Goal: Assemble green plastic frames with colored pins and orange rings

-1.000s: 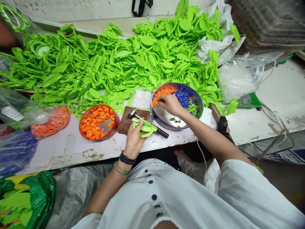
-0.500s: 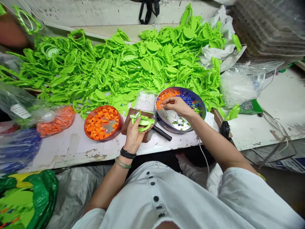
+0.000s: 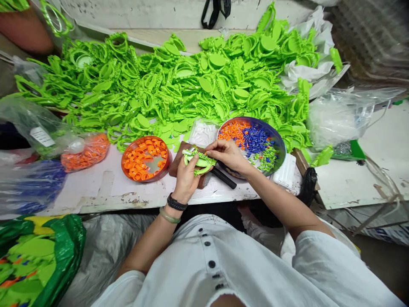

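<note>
A bright green plastic part [image 3: 202,163] with a rounded frame is gripped by my left hand [image 3: 187,179], over a brown block [image 3: 177,164]. My right hand [image 3: 230,156] reaches the part's right end, thumb and fingertips pinched together; what they hold, if anything, is too small to make out. Just right of it stands a round tin [image 3: 283,147] with small orange, blue and green pieces in separate heaps. A black handle [image 3: 225,177] lies below my hands. Behind the block is a clear box of white pieces [image 3: 203,133].
A big heap of green plastic parts [image 3: 153,94] covers the back of the table. On the left are a red bowl [image 3: 168,164] of orange rings and bags of orange [image 3: 86,153] and blue pieces [image 3: 40,183]. A clear bag [image 3: 332,119] stands right.
My right hand has moved left and down from over the tin to the green part. My left hand still holds that part. The whole view has shifted slightly.
</note>
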The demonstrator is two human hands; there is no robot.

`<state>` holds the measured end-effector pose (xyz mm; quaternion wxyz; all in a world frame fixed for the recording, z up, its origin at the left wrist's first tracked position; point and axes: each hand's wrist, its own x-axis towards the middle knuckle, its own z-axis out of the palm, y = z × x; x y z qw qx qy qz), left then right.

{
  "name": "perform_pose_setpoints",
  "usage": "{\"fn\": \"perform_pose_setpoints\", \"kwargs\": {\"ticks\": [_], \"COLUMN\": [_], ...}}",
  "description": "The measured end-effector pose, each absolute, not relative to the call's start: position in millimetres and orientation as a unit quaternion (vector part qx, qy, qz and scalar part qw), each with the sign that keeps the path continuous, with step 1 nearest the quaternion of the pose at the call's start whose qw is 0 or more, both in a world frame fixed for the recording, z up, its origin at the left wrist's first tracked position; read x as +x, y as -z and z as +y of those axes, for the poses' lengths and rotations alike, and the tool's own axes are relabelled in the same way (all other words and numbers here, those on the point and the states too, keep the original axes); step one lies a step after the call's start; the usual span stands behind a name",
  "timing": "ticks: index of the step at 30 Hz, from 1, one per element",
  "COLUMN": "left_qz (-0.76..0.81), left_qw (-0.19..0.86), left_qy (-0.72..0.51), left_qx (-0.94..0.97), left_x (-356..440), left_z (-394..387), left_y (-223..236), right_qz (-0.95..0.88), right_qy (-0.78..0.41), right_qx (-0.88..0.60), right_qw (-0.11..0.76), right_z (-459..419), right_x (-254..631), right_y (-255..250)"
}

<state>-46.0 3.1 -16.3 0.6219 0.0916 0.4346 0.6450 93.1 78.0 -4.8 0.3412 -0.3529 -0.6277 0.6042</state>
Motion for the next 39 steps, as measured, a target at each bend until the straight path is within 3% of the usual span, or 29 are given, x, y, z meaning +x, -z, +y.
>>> {"fn": "perform_pose_setpoints", "kwargs": {"ticks": [15, 18, 20, 22, 25, 27, 29, 32, 35, 39], "left_qz": [0.449, 0.462, 0.47, 0.474, 0.476, 0.473, 0.465, 0.459, 0.462, 0.469], "left_qw": [0.594, 0.582, 0.568, 0.559, 0.563, 0.573, 0.585, 0.603, 0.615, 0.616], "left_qy": [-0.655, -0.658, -0.665, -0.67, -0.667, -0.662, -0.659, -0.648, -0.632, -0.622], "left_qx": [0.131, 0.122, 0.12, 0.118, 0.109, 0.097, 0.084, 0.078, 0.095, 0.119], "left_x": [-39, -40, -42, -45, -46, -45, -42, -38, -34, -32], "left_z": [3, 3, 3, 3, 4, 4, 3, 2, 1, -2], "left_y": [18, 19, 19, 19, 20, 21, 21, 21, 17, 12], "right_qz": [-0.703, -0.747, -0.766, -0.782, -0.813, -0.821, -0.825, -0.797, -0.757, -0.787], "right_qy": [-0.535, -0.468, -0.367, -0.242, -0.099, -0.059, -0.069, -0.193, -0.368, -0.419], "right_qx": [-0.332, -0.346, -0.429, -0.532, -0.574, -0.562, -0.56, -0.553, -0.443, -0.292], "right_qw": [0.331, 0.322, 0.308, 0.215, -0.011, -0.075, -0.039, 0.145, 0.309, 0.346], "right_z": [69, 77, 89, 101, 113, 114, 113, 108, 99, 85], "right_x": [96, 121, 147, 176, 208, 218, 219, 206, 176, 132], "right_y": [17, 11, 9, 12, 21, 28, 30, 26, 14, -4]}}
